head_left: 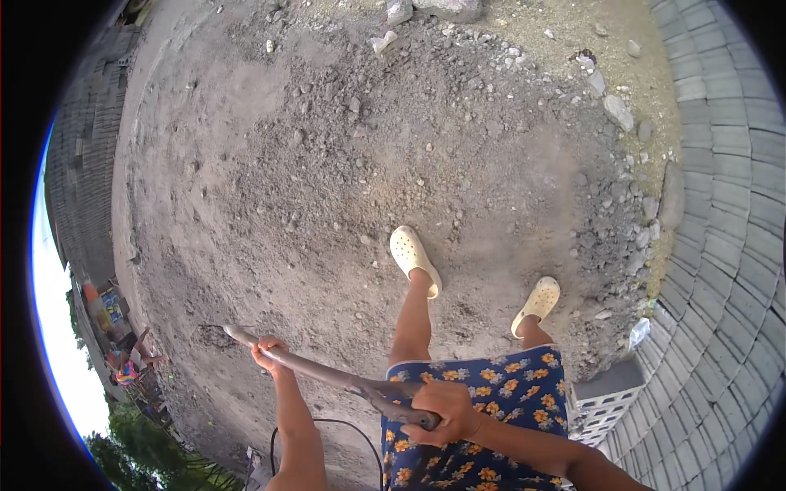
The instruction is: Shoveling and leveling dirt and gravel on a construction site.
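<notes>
Here, a long tool handle (327, 375) is being gripped by both hands over loose gravelly soil (368, 164)

The left hand (268, 353) is being closed round the handle near its far end, the right hand (446, 413) round the near end at the flowered skirt (491, 401); the long axis is being held across the body, slanting up-left, its working end hidden, with the left hand being kept nearer it, beside the pale clogs (413, 258)
</notes>
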Action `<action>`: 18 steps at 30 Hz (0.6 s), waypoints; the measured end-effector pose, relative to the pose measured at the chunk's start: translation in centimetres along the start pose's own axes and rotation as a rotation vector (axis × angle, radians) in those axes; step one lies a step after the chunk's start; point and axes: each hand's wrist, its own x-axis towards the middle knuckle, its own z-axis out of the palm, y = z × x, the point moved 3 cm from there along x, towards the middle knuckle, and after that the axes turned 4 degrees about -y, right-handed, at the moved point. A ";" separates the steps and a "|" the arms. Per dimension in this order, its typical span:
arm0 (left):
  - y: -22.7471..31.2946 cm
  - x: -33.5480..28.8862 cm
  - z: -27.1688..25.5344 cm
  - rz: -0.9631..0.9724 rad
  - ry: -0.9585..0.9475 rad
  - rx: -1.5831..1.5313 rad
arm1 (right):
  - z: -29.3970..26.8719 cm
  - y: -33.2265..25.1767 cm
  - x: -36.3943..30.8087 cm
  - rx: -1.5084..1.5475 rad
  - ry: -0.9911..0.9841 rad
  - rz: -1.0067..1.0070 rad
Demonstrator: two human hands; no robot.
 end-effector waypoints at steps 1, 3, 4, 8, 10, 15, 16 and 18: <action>4.3 -1.0 0.3 0.107 -0.025 -0.013 | 2.7 -2.4 0.3 -0.002 -0.011 -0.160; 6.2 -3.5 2.9 0.160 -0.215 -0.191 | 4.0 -5.5 0.2 0.009 -0.023 -0.316; 6.5 -3.6 4.1 0.149 -0.263 -0.128 | 3.3 -5.6 -0.1 0.012 -0.013 -0.306; -4.5 -3.7 9.5 0.089 -0.102 0.167 | -4.1 0.1 -6.0 0.207 0.216 0.271; -12.5 -2.7 10.2 -0.333 -0.355 0.103 | -8.1 2.7 -10.5 0.515 0.514 0.582; -40.5 -5.3 6.4 -0.695 0.077 0.552 | -20.0 5.3 -24.7 0.734 1.213 0.797; -45.3 -7.1 4.5 -0.761 0.133 0.556 | -21.7 5.1 -28.2 0.759 1.321 0.833; -53.6 -12.0 0.1 -0.897 0.181 0.598 | -24.3 2.5 -34.2 0.607 1.504 0.880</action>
